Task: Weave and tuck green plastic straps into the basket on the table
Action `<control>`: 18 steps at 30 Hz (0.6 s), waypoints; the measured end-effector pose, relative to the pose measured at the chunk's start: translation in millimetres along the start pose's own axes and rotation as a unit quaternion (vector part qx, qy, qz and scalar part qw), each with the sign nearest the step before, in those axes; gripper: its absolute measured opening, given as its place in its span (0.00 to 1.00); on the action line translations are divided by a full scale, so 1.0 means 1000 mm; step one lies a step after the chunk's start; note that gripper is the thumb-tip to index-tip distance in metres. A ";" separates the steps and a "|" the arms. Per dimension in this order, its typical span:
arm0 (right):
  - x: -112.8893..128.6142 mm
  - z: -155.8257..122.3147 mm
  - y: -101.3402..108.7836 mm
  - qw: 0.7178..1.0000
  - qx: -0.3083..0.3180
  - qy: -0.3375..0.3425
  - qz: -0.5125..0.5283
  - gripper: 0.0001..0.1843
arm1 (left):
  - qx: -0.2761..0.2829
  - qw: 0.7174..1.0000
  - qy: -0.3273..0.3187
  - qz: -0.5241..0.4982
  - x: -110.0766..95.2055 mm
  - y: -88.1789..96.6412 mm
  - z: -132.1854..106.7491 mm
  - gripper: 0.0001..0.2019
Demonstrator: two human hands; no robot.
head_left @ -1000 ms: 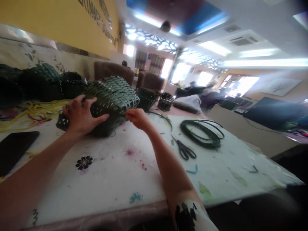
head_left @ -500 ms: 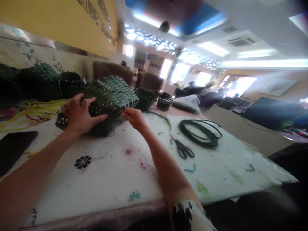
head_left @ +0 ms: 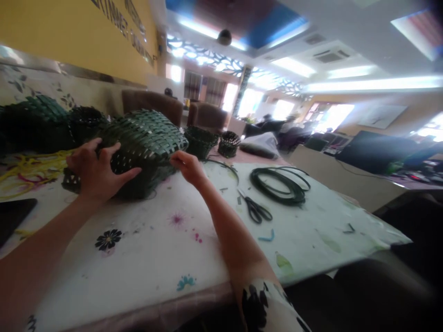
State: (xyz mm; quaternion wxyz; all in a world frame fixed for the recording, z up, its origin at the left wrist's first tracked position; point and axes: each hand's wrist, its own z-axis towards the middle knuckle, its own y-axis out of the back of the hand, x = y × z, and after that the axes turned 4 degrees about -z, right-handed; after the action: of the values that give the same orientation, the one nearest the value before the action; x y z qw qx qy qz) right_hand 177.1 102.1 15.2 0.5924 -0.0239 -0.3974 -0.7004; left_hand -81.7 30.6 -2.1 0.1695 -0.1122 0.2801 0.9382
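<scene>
A dark green woven basket (head_left: 148, 133) lies tipped on the table, its closed, woven side facing up and toward me. My left hand (head_left: 97, 168) grips its near left side with thumb and fingers spread wide against the weave. At the basket's right corner, my right hand (head_left: 187, 165) is closed in a pinch. What sits between those fingertips is too small to make out. Black-handled scissors (head_left: 255, 208) lie partly open to the right of my right forearm. Beyond them rests a coil of dark green strip (head_left: 277, 186).
More green baskets (head_left: 200, 140) stand at the back and left. Yellow and pink strips (head_left: 34, 173) lie at left, near a dark flat device (head_left: 15, 219). Behind the table are brown chairs (head_left: 207, 115). A plastic bag (head_left: 261, 145) sits at the far edge; cut scraps lie about.
The whole view has shifted, so the table, basket and hands appear farther left. Both hands keep their places on the basket, with little visible change in their grip.
</scene>
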 end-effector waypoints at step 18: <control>-0.012 -0.004 -0.003 0.986 0.002 -0.035 -0.161 0.31 | -0.032 0.997 -0.075 -0.001 0.018 0.014 -0.005 0.34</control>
State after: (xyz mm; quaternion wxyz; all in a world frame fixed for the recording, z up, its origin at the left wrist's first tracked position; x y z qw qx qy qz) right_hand 179.7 109.5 4.5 0.4573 0.0170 -0.4181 -0.7847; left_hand -103.0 21.0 -4.9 0.1870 -0.0468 0.2363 0.9524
